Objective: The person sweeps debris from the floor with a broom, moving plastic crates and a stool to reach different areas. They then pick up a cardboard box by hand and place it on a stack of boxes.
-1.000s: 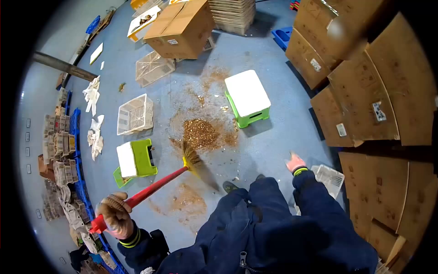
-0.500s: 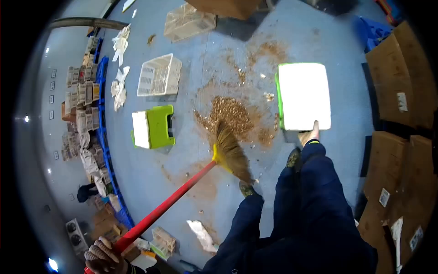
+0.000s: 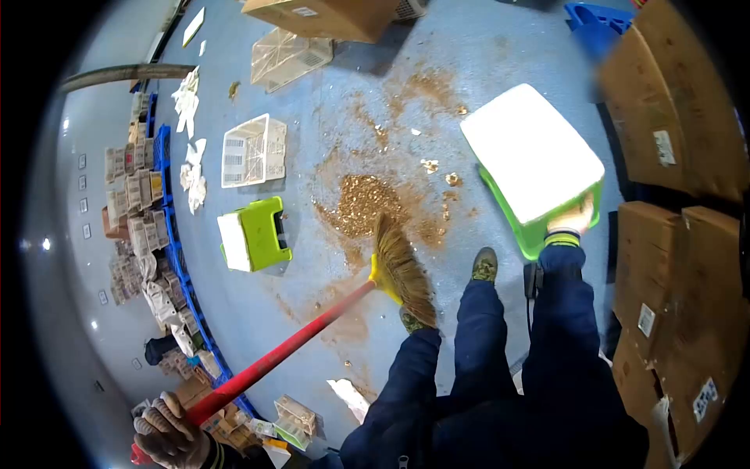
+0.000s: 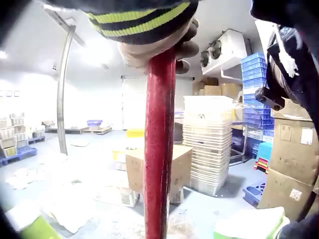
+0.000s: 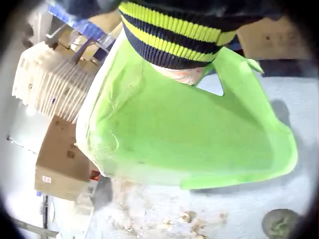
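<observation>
My left hand (image 3: 166, 439), in a knit glove, grips the end of a red broom handle (image 3: 289, 348) at the lower left; the left wrist view shows that hand (image 4: 160, 46) wrapped round the handle (image 4: 158, 149). The straw broom head (image 3: 402, 270) rests on the blue floor beside a heap of brown debris (image 3: 363, 203). My right hand (image 3: 573, 217) grips the near edge of a green stool with a white top (image 3: 531, 152), which is tilted. In the right wrist view the hand (image 5: 183, 74) holds the stool's green side (image 5: 189, 144).
A second green stool (image 3: 254, 234) lies on its side to the left, with white baskets (image 3: 254, 148) beyond it. Cardboard boxes (image 3: 672, 117) line the right. Blue pallets with stacked goods (image 3: 160, 227) run along the left. My shoes (image 3: 484, 266) stand by the broom.
My right hand has gone from hanging free to the white-topped stool and now holds its edge, tipping it up. The broom head has slid slightly nearer my feet.
</observation>
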A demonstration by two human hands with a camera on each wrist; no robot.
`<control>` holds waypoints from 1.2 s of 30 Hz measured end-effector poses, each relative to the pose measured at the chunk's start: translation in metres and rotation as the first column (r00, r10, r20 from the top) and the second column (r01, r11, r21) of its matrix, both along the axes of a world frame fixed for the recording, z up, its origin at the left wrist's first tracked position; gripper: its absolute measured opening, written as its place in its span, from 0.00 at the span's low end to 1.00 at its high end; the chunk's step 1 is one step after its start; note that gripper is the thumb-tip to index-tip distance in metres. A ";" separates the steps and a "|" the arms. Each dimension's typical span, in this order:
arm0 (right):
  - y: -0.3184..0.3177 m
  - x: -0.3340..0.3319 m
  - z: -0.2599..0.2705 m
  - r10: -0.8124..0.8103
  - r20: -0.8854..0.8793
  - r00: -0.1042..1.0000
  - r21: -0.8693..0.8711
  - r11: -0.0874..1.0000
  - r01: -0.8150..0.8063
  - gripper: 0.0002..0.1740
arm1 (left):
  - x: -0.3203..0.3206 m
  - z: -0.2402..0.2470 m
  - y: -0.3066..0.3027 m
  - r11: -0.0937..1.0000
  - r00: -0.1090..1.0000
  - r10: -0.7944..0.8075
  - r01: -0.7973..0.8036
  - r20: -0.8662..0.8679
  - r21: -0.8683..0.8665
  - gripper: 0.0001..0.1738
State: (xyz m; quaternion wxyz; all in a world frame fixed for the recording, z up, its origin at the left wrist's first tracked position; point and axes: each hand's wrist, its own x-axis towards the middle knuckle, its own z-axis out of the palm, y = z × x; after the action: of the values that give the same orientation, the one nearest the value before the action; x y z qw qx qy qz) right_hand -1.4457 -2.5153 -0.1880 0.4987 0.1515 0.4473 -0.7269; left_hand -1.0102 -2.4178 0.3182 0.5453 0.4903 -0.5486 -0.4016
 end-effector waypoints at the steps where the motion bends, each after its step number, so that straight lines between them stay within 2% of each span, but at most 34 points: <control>1: 0.029 -0.011 0.012 -0.075 -0.033 0.997 0.025 0.997 0.075 0.41 | -0.002 0.005 0.000 0.991 0.991 0.129 -0.130 -0.017 -0.044 0.22; 3: 0.091 -0.038 0.026 -0.135 0.102 0.985 -0.096 0.985 0.145 0.43 | -0.001 0.007 0.003 0.918 0.926 0.372 -0.378 -0.068 -0.125 0.22; 4: 0.137 -0.058 -0.002 -0.196 0.339 0.920 -0.227 0.932 0.282 0.41 | -0.006 0.009 -0.007 0.961 0.958 0.261 -0.269 -0.119 -0.058 0.23; 5: 0.183 -0.077 -0.030 -0.213 0.593 0.777 -0.288 0.845 0.451 0.39 | -0.008 0.010 -0.022 0.991 0.986 -0.136 0.135 -0.092 -0.016 0.23; 6: 0.229 -0.097 -0.058 -0.176 0.789 0.589 -0.271 0.760 0.590 0.37 | -0.022 0.005 -0.030 0.999 0.995 -0.042 0.039 -0.087 -0.037 0.24; 7: 0.247 -0.103 -0.047 -0.323 0.444 0.836 -0.013 0.930 0.366 0.34 | -0.032 0.003 -0.033 0.996 0.995 0.056 -0.061 -0.081 -0.059 0.24; 8: 0.270 -0.106 -0.036 -0.246 0.024 0.969 0.345 0.912 0.223 0.32 | -0.036 -0.001 -0.035 0.994 0.993 0.057 -0.066 -0.106 -0.083 0.24; 9: 0.306 -0.131 -0.056 -0.294 0.003 0.956 0.577 0.781 0.239 0.30 | -0.037 -0.003 -0.033 0.965 0.962 0.222 -0.240 -0.160 -0.104 0.24; 11: 0.302 -0.124 -0.039 -0.040 -0.246 0.968 0.667 0.718 0.199 0.28 | -0.049 -0.006 -0.047 0.993 0.979 -0.084 0.067 -0.187 -0.096 0.24; 12: 0.299 -0.118 -0.028 0.101 -0.350 0.931 0.713 0.673 0.195 0.28 | -0.051 -0.007 -0.050 0.993 0.972 -0.091 0.073 -0.217 -0.088 0.25; 13: 0.298 -0.111 -0.029 0.701 -0.513 0.495 0.815 0.579 0.024 0.34 | -0.054 -0.011 -0.052 0.992 0.980 -0.042 0.018 -0.196 -0.126 0.25; 14: 0.265 -0.077 0.013 0.802 -0.479 0.358 0.804 0.564 -0.189 0.35 | -0.057 -0.015 -0.054 0.988 0.967 -0.066 0.029 -0.246 -0.153 0.25; 16: 0.194 -0.006 0.104 0.860 -0.506 0.070 0.673 0.444 -0.592 0.39 | -0.054 -0.024 -0.055 0.981 0.943 -0.127 0.074 -0.309 -0.177 0.25; 17: 0.162 0.028 0.141 0.819 -0.555 -0.147 0.690 0.354 -0.632 0.41 | -0.048 -0.036 -0.054 0.977 0.931 -0.165 0.110 -0.325 -0.181 0.24; 18: 0.131 0.061 0.177 0.716 -0.605 -0.347 0.707 0.283 -0.649 0.43 | -0.041 -0.055 -0.050 0.984 0.963 -0.036 -0.013 -0.267 -0.179 0.22; 19: 0.099 0.095 0.213 0.573 -0.651 -0.498 0.714 0.238 -0.659 0.46 | -0.052 -0.069 -0.053 0.991 0.955 -0.107 0.079 -0.275 -0.112 0.22; 20: 0.083 0.125 0.205 0.474 -0.769 -0.429 0.594 0.279 -0.755 0.46 | -0.048 -0.090 -0.049 0.995 0.967 -0.093 0.102 -0.237 0.024 0.20; 21: 0.071 0.151 0.181 0.416 -0.770 -0.483 0.630 0.382 -0.676 0.47 | -0.044 -0.112 -0.045 0.980 0.977 -0.091 0.123 -0.194 0.159 0.18; 22: 0.055 0.174 0.170 0.610 -0.564 -0.557 0.811 0.280 -0.514 0.43 | -0.041 -0.143 -0.040 0.975 0.989 -0.044 0.073 -0.140 0.210 0.15; 23: 0.040 0.187 0.144 0.638 -0.493 -0.591 0.850 0.207 -0.485 0.40 | -0.028 -0.177 -0.029 0.966 0.997 0.006 0.016 -0.082 0.259 0.12; 24: 0.026 0.202 0.113 0.665 -0.415 -0.621 0.884 0.134 -0.447 0.37 | -0.016 -0.206 -0.016 0.965 0.997 -0.059 0.069 -0.045 0.252 0.09; 25: 0.017 0.226 0.081 0.655 -0.226 -0.721 0.950 -0.016 -0.313 0.33 | -0.001 -0.229 -0.007 0.960 0.991 -0.135 0.134 -0.012 0.247 0.06; 27: 0.024 0.275 0.057 0.581 -0.147 -0.801 0.966 -0.090 -0.242 0.31 | 0.037 -0.251 0.022 0.922 0.997 -0.063 0.078 -0.052 0.378 0.11; 28: 0.031 0.306 0.059 0.584 -0.183 -0.790 0.954 -0.088 -0.287 0.29 | 0.061 -0.248 0.031 0.892 0.997 0.012 0.024 -0.078 0.451 0.10; 29: 0.041 0.337 0.061 0.587 -0.215 -0.780 0.941 -0.088 -0.326 0.28 | 0.087 -0.242 0.043 0.919 0.998 0.028 -0.001 -0.063 0.395 0.10; 30: 0.054 0.372 0.063 0.607 -0.328 -0.724 0.897 -0.040 -0.439 0.26 | 0.112 -0.235 0.052 0.954 1.000 -0.011 0.017 -0.022 0.298 0.12; 31: 0.065 0.414 0.059 0.541 -0.347 -0.766 0.902 -0.031 -0.431 0.23 | 0.138 -0.225 0.060 0.979 0.998 -0.047 0.039 0.031 0.199 0.14; 32: 0.075 0.454 0.068 0.541 -0.389 -0.745 0.870 -0.050 -0.490 0.20 | 0.162 -0.214 0.075 0.985 0.998 -0.011 0.000 0.061 0.173 0.15; 33: 0.087 0.492 0.073 0.474 -0.452 -0.756 0.846 -0.040 -0.531 0.20 | 0.184 -0.203 0.090 0.989 0.996 0.024 -0.037 0.091 0.142 0.16; 35: 0.107 0.556 0.089 0.473 -0.489 -0.733 0.784 -0.130 -0.607 0.20 | 0.217 -0.174 0.114 0.985 0.974 0.075 -0.106 0.212 0.135 0.19; 36: 0.117 0.585 0.092 0.448 -0.548 -0.706 0.753 -0.103 -0.649 0.20 | 0.232 -0.167 0.125 0.990 0.971 0.077 -0.102 0.226 0.102 0.17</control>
State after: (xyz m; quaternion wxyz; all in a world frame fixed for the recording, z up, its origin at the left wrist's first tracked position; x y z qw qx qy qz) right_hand -0.8608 -2.3983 -0.0962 0.4862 -0.7229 0.4902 -0.0277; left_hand -0.7778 -2.2928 0.1510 0.4697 0.5863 -0.5596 -0.3499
